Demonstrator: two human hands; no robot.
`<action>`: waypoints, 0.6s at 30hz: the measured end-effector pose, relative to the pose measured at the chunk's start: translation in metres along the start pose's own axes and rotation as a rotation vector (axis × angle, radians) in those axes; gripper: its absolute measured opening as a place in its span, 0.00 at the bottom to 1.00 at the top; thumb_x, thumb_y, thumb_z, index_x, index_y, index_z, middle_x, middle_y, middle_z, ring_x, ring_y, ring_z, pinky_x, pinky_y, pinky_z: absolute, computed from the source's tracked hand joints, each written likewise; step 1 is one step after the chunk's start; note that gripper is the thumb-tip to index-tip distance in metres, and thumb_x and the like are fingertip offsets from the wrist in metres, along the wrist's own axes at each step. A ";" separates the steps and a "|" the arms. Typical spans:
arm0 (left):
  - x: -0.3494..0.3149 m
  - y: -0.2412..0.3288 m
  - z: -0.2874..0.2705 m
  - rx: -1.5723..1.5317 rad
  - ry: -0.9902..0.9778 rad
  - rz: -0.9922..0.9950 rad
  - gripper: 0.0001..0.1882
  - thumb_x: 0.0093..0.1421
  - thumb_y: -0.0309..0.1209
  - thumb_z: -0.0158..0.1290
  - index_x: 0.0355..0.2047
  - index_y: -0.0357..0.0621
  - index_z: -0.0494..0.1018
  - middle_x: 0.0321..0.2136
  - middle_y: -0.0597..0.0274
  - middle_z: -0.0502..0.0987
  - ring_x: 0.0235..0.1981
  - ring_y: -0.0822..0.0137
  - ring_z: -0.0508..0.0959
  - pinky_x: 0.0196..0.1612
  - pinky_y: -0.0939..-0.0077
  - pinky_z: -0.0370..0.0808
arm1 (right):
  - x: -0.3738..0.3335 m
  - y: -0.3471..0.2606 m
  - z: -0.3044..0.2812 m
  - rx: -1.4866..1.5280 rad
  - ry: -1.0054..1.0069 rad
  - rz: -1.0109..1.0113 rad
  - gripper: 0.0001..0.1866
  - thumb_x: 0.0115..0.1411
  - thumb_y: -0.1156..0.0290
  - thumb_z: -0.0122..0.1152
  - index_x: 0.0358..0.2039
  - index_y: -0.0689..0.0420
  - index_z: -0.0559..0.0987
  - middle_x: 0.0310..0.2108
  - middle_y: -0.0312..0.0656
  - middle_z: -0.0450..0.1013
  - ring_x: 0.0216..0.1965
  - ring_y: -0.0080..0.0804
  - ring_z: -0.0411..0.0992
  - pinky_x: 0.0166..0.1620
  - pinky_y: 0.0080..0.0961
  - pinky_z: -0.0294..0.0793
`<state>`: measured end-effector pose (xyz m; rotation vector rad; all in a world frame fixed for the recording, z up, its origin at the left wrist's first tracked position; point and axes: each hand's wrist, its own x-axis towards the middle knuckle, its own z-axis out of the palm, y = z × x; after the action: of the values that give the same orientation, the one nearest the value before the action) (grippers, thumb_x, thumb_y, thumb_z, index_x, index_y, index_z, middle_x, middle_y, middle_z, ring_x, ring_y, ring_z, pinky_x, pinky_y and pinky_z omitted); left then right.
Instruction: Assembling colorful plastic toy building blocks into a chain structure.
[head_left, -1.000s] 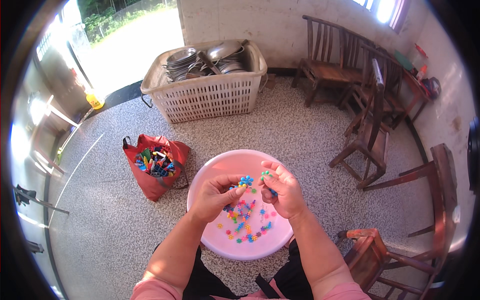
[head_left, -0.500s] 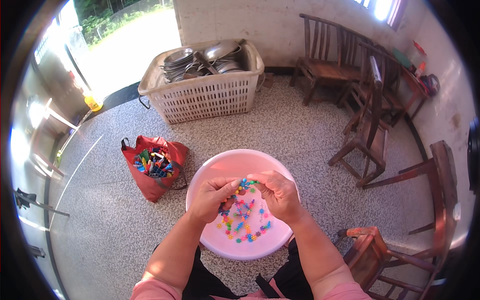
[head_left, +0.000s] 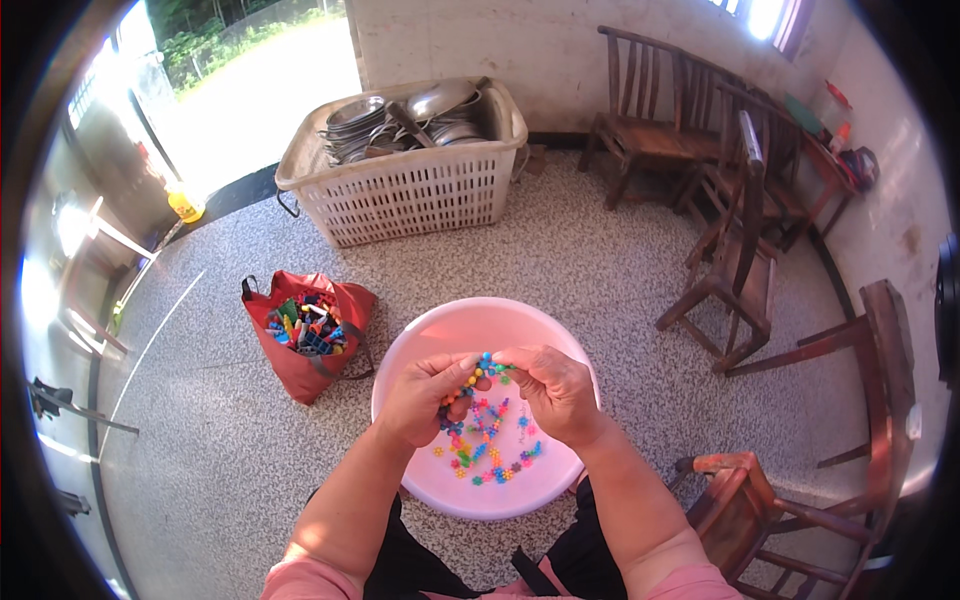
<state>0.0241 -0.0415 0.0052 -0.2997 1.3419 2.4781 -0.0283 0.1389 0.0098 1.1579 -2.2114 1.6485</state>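
Note:
Over a pink plastic basin (head_left: 430, 345), my two hands meet at a chain of small flower-shaped linking pieces (head_left: 473, 379) in blue, yellow, orange and green. My left hand (head_left: 428, 392) is closed round the chain, part of which hangs below its fingers. With thumb and forefinger, my right hand (head_left: 556, 391) pinches the chain's far end, where a green piece (head_left: 504, 368) shows beside a blue one. Exactly how the pieces join there is too small to tell. Several loose and linked flower pieces (head_left: 496, 460) of many colours lie on the basin's bottom.
A red cloth bag (head_left: 305, 375) full of mixed plastic toy pieces stands left of the basin. Farther back sits a white slatted crate (head_left: 415, 195) heaped with metal pans and lids. Wooden chairs (head_left: 735, 285) line the right side. A yellow bottle (head_left: 186, 205) stands near the bright doorway.
Both hands stay nearly in place over the basin. The chain between the fingertips has shifted slightly, and my right fingers have moved a little at its end.

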 end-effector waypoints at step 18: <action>0.002 -0.006 -0.004 -0.182 0.020 -0.067 0.12 0.60 0.35 0.46 0.37 0.39 0.70 0.26 0.62 0.72 0.15 0.78 0.64 0.18 0.84 0.61 | -0.006 0.008 0.021 -0.026 0.096 -0.050 0.13 0.50 0.84 0.54 0.37 0.58 0.76 0.29 0.42 0.75 0.24 0.27 0.73 0.26 0.20 0.73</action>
<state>0.0246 -0.0417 -0.0025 -0.4047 1.0960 2.5513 -0.0231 0.1246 -0.0074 1.0950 -2.1219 1.6157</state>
